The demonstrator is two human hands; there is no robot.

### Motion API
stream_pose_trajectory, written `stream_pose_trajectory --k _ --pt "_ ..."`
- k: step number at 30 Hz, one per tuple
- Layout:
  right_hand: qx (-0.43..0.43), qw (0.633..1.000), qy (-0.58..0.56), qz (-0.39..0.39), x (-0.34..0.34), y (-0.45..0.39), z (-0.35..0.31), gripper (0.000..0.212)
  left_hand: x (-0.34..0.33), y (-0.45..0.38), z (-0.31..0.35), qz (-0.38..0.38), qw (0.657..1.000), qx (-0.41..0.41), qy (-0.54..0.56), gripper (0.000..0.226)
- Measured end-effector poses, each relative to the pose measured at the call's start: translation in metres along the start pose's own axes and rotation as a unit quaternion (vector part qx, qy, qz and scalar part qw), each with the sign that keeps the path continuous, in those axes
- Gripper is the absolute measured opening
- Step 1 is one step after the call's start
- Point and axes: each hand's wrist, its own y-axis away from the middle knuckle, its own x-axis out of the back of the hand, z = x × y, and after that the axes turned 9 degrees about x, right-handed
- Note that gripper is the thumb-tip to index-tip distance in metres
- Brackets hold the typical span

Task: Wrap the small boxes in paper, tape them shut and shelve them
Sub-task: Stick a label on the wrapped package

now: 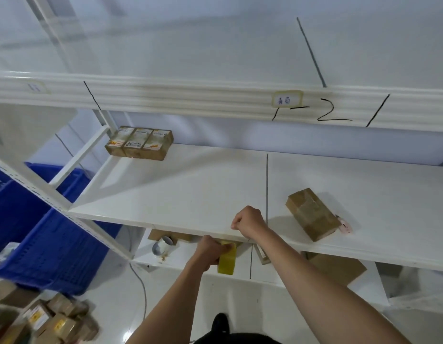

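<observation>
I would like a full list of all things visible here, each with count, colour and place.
wrapped box: one, brown, middle shelf, right part
small boxes: three, brown with white labels, middle shelf, back left
tape roll: one, yellow, gripped below the shelf edge
silver roll: one, lower shelf
crates: blue, left of the rack
box pile: brown, floor, bottom left
left hand: grips the tape roll
right hand: fist at the shelf front

One head-worn wide-angle camera looked forward and down at a white shelf, close enough that both forearms entered from six o'clock; the upper shelf rail crossed toward twelve o'clock, and blue crates sat at eight o'clock
</observation>
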Motion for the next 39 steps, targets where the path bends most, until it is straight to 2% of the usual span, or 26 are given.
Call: stream_pose_trajectory --k 3,6,8,15,18,22,26,29,33,35,39 --pt "-0.004 1.000 0.011 0.009 -0.010 -0.011 0.001 0.011 0.005 -0.008 0.001 -0.014 1.000 0.012 -0.006 0.019" --pt "-0.001 1.000 0.019 0.017 -0.019 -0.018 0.002 0.011 0.013 -0.019 0.001 -0.029 0.999 0.023 -0.007 0.032" --pt "0.002 1.000 0.023 0.018 -0.025 -0.023 0.003 0.013 0.017 -0.027 0.000 -0.044 0.999 0.026 -0.006 0.031" --pt "-0.008 0.999 0.041 0.019 -0.037 -0.035 0.010 0.019 0.020 -0.044 -0.001 -0.087 0.996 0.019 0.014 0.006" --pt "-0.009 0.999 0.040 0.030 -0.039 -0.037 0.013 0.035 0.020 -0.051 -0.004 -0.099 0.995 0.024 0.007 0.016" --pt "-0.018 0.998 0.052 0.043 -0.042 -0.045 0.017 0.025 0.020 -0.059 -0.007 -0.100 0.994 0.028 0.016 0.019" --pt "-0.034 0.997 0.063 0.034 -0.043 -0.049 0.015 0.028 0.023 -0.065 -0.008 -0.091 0.995 0.041 -0.007 0.031" --pt "-0.031 0.996 0.074 0.036 -0.044 -0.050 0.013 0.031 0.031 -0.064 -0.005 -0.080 0.992 0.049 -0.086 0.049" --pt "-0.021 0.993 0.107 0.042 -0.045 -0.049 0.010 0.017 0.042 -0.067 0.013 0.015 0.985 0.005 -0.170 0.064" --pt "-0.011 0.991 0.124 0.045 -0.047 -0.050 0.009 0.011 0.042 -0.068 0.025 0.057 0.982 -0.025 -0.177 0.065" --pt "-0.007 0.990 0.134 0.052 -0.047 -0.048 0.008 0.010 0.034 -0.072 0.034 0.070 0.978 -0.040 -0.191 0.050"
